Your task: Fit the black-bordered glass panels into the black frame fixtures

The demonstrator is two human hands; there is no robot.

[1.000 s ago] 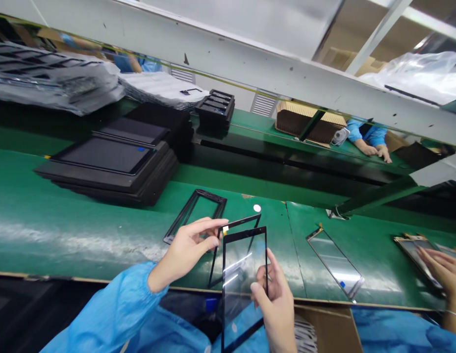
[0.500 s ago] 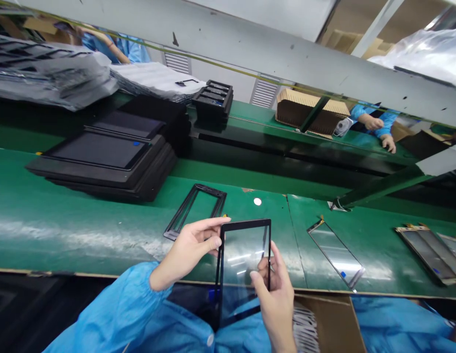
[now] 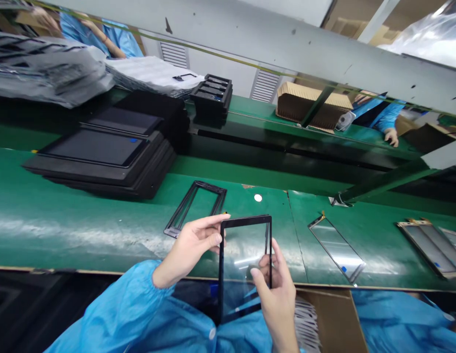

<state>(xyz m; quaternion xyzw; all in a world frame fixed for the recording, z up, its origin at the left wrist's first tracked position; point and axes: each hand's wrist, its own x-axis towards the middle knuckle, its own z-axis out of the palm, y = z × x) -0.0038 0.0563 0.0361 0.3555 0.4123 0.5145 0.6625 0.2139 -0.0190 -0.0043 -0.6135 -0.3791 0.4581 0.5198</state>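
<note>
Between my two hands is a clear touch-screen glass panel (image 3: 242, 264) with a black border, tilted upright in front of my body. My left hand (image 3: 193, 245) pinches its upper left edge, thumb on the near side and index finger along the top corner. My right hand (image 3: 274, 289) grips the right edge, with the thumb on the front and the other fingers showing through the glass. Just behind my left hand, a black rectangular frame (image 3: 221, 202) lies on the green bench (image 3: 84, 220). Another glass panel (image 3: 336, 245) with a blue tab lies to the right.
Black foam sheets (image 3: 139, 181) with dark screens (image 3: 93, 147) are stacked at left. Several panels (image 3: 430, 245) lie at far right. Beyond are a black tray stack (image 3: 212, 98), a cardboard divider box (image 3: 312, 105) and co-workers' hands (image 3: 391, 137). An open carton (image 3: 338, 318) stands below the bench edge.
My hands keep the same hold on the glass panel, which has barely shifted. The view has tilted slightly. Across the bench, the co-worker at right has raised one hand.
</note>
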